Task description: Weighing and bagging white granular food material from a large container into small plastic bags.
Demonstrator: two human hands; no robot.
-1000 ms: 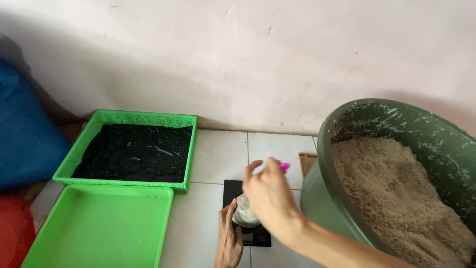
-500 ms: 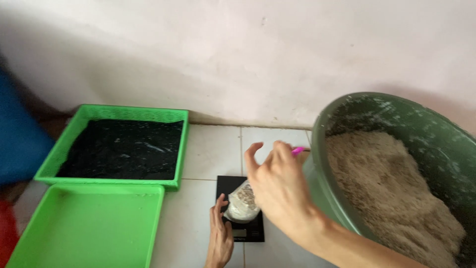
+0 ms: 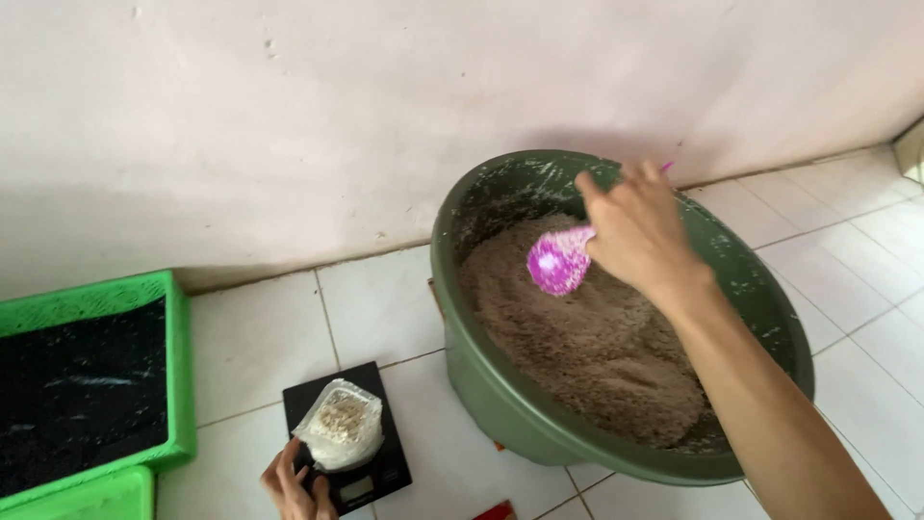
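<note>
Head view: right hand [image 3: 637,229] gripping one pink scoop [image 3: 559,262] over one green basin [image 3: 500,404]; left hand [image 3: 294,480] pinching one plastic bag [image 3: 341,426] on one black scale [image 3: 371,480].

The person's right hand [image 3: 637,226] was bare, with no ring, glove or watch on it, and the forearm behind it ran uncovered to the lower edge of the view, no sleeve reaching that far. The left hand [image 3: 294,481] was bare as well, only its fingers and knuckles showing, nails short.
</note>
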